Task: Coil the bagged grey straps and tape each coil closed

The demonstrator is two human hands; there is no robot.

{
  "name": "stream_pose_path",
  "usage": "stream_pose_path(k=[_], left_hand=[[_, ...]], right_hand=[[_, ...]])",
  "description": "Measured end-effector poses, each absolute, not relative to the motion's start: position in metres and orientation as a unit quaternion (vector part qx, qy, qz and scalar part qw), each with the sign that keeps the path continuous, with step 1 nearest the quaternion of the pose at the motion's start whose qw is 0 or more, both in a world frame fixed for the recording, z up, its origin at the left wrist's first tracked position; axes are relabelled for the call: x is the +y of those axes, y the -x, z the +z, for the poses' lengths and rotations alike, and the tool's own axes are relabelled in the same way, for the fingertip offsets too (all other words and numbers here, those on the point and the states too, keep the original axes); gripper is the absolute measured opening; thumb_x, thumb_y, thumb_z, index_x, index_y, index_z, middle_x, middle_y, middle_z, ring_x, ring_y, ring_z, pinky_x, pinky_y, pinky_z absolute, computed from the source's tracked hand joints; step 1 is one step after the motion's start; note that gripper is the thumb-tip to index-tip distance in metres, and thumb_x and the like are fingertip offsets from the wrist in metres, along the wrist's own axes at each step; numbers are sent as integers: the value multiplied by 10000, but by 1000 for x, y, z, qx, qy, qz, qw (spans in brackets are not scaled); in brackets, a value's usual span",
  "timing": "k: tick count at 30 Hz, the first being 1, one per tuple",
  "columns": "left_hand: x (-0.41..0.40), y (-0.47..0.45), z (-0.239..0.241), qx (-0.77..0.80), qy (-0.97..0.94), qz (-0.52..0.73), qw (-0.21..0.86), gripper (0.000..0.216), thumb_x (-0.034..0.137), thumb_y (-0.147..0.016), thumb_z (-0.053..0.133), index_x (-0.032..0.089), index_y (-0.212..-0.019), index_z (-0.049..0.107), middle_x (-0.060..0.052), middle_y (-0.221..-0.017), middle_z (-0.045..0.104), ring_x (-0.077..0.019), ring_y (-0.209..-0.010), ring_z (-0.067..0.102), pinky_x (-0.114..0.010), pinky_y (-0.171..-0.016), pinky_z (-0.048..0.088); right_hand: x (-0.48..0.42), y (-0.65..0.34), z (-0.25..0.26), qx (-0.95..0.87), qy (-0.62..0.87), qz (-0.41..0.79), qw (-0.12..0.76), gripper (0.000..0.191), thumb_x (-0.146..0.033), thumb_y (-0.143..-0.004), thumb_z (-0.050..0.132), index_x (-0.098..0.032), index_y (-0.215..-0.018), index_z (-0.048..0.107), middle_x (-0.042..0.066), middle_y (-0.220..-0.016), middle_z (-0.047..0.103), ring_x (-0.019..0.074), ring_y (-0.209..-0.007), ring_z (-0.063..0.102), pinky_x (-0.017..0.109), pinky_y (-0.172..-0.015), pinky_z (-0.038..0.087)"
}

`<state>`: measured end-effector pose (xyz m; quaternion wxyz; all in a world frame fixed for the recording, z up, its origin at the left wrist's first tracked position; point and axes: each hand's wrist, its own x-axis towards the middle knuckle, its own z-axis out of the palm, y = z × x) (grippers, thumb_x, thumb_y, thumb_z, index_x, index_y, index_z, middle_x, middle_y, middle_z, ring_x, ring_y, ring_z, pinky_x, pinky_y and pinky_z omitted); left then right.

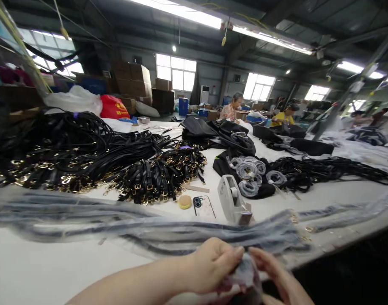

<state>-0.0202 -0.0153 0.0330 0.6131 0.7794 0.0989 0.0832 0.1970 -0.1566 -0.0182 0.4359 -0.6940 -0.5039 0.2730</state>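
My left hand (214, 262) and my right hand (276, 275) meet at the bottom edge, above the near side of the white table (38, 267). Both have their fingers closed on a bundle of grey wrapped straps (246, 273). From my hands the grey strap bundle (143, 226) stretches across the table to the left and right, smeared by motion. A white tape dispenser (233, 199), a phone (204, 206) and a small round yellow pad (185, 201) lie just beyond the bundle.
Heaps of black straps with gold buckles (158, 173) cover the left and middle of the table. Grey wrapped coils (251, 171) sit on black bags. More black straps (323, 169) trail right. Two people (232, 106) work at the far end. Cartons (133, 80) stand behind.
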Motion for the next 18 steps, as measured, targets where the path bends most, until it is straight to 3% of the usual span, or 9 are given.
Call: stream_pose_path(k=[2,5,8,10,14,16,18], left_hand=[[-17,19,33,100,-680,54,725,702,715,-921,251,157,-620,554,33,-404,377,-86,-335,305,-225,-378,234],[-16,19,33,112,-542,67,830,664,669,-926,335,117,-703,630,55,-343,333,-80,-286,237,-219,-355,249],[-9,20,41,147,-436,104,882,583,588,-944,385,95,-797,660,66,-360,322,-71,-314,210,-206,-377,293],[-4,21,49,152,-412,141,887,522,526,-953,419,77,-882,676,53,-428,373,-72,-373,268,-203,-439,355],[3,24,54,164,-470,271,824,416,474,-917,535,116,-1093,653,-37,-719,590,-154,-654,526,-266,-685,473],[6,26,44,198,-560,370,714,391,479,-869,611,159,-1089,660,-79,-904,641,-219,-841,572,-317,-830,465],[10,29,29,218,-671,434,561,349,485,-797,685,183,-972,688,-101,-958,649,-269,-921,565,-352,-901,433]], right_hand=[[-155,-163,-20,-562,626,341,419,576,-468,-804,680,-198,-1306,595,135,-1241,672,317,-1130,631,370,-954,508],[-149,-122,-15,-578,601,342,434,421,-459,-885,572,-159,-1166,663,128,-1064,720,291,-941,671,345,-835,530],[-142,-107,-11,-533,627,339,456,386,-440,-966,448,-162,-1000,714,70,-860,713,238,-814,650,318,-790,509],[-143,-107,-13,-507,637,385,435,351,-433,-951,488,-189,-904,737,31,-776,697,214,-751,640,301,-753,506],[-159,-109,-28,-462,604,481,436,249,-492,-839,618,-298,-769,759,-32,-591,648,189,-590,619,276,-575,494],[-167,-110,-35,-448,597,487,454,280,-555,-811,612,-336,-706,751,-43,-519,608,191,-550,610,277,-500,464],[-172,-112,-36,-446,595,485,461,317,-609,-783,610,-347,-659,739,-47,-475,573,189,-518,597,279,-455,437]])
